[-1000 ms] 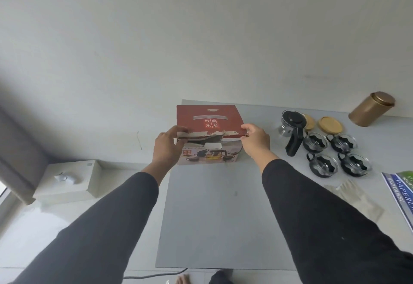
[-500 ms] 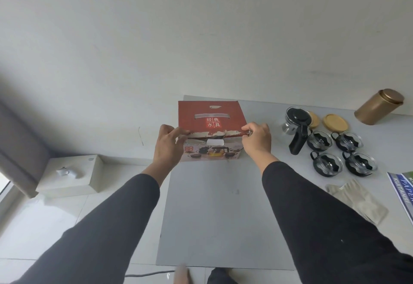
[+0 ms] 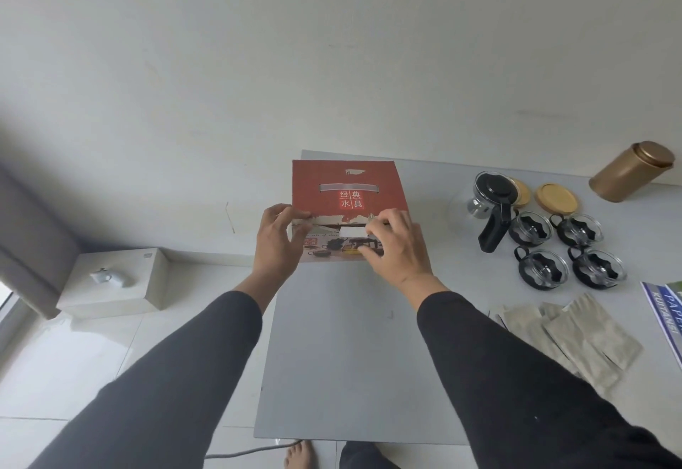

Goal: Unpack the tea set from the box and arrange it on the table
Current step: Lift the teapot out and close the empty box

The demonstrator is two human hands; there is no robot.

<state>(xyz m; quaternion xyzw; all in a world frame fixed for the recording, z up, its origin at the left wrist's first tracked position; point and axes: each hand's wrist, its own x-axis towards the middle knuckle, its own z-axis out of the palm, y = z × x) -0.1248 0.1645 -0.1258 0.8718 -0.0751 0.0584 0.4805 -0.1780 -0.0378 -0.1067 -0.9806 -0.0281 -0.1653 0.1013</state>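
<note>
A red tea-set box [image 3: 347, 188] with white Chinese characters stands at the far left of the grey table [image 3: 332, 358]. My left hand [image 3: 275, 243] grips its front left top edge. My right hand [image 3: 396, 245] rests on the front face, fingers pinching the torn top flap near the middle. To the right stand a glass teapot [image 3: 487, 202] with a black lid and handle, and several glass cups in black holders [image 3: 570, 250]. What is inside the box is hidden.
Two round bamboo lids [image 3: 556, 198] lie behind the cups. A gold tin canister [image 3: 631, 171] lies against the wall. Silvery sachets [image 3: 575, 339] and a blue-white booklet [image 3: 666, 311] are at the right. A white box [image 3: 114, 280] stands on the floor at the left.
My right hand has slid left from the box's right corner toward the middle of the front flap. The left hand stays at the left corner. The view has tilted down a little.
</note>
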